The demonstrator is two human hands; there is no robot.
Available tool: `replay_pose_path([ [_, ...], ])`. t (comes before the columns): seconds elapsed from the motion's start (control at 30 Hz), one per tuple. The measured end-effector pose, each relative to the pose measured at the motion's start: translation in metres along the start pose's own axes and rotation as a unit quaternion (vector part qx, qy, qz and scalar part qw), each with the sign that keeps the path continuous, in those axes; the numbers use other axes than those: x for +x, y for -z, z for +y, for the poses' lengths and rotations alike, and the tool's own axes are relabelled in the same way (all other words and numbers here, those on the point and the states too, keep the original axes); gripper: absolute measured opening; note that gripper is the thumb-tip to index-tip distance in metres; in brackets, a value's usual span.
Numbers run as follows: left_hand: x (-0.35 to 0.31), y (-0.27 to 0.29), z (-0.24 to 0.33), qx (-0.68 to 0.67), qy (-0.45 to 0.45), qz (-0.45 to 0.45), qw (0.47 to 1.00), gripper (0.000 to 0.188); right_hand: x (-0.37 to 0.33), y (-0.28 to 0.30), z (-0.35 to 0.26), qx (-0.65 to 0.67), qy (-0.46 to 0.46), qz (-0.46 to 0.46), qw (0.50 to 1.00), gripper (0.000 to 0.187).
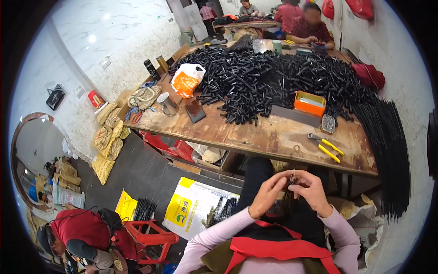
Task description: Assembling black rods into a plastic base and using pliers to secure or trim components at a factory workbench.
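Metal piece (292, 179), small, thin and shiny, is held up in front of the near edge of the counter (260, 137), not resting on it. It is pinched by the thumb and fingers of the right grip (314, 194); the left grip (267, 196) is closed on it from the other side, fingertips nearly meeting (which one bears more of the load cannot be told, too small). A thin end is seen sticking up on top.

For good handling, the piece is probably best steadied by one grip while fine adjustment is left to the other. Pressure should be kept light, so nothing thin gets bent, and the upright end kept in sight and clear of the skin.

Pliers (327, 152) with yellow handles are laid on the counter, near enough if more force is wanted. Metal dish (323, 125) and orange box (309, 108) are set behind them; black rods (246, 86) are heaped beyond.
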State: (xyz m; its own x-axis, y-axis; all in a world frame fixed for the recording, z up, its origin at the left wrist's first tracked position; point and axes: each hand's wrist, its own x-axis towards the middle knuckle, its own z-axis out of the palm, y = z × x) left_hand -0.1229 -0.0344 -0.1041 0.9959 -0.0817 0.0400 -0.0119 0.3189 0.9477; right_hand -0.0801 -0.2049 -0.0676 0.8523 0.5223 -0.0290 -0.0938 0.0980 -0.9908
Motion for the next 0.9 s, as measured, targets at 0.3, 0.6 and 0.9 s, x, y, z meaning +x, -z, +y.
replay_pose_path([
  [0.3, 0.006, 0.003, 0.007, 0.002, -0.004, -0.008, 1.0, 0.026, 0.006, 0.012, -0.002, 0.031, 0.004, 0.043, 0.999, 0.023],
  [0.6, 0.02, 0.033, 0.025, 0.086, 0.1, -0.217, 0.967, 0.022, 0.006, 0.018, 0.0, 0.053, -0.091, -0.113, 0.988, 0.024],
  [0.9, -0.004, -0.002, 0.013, 0.085, -0.03, 0.039, 0.995, 0.02, -0.018, -0.011, 0.005, -0.039, 0.071, 0.135, 0.988, 0.027],
])
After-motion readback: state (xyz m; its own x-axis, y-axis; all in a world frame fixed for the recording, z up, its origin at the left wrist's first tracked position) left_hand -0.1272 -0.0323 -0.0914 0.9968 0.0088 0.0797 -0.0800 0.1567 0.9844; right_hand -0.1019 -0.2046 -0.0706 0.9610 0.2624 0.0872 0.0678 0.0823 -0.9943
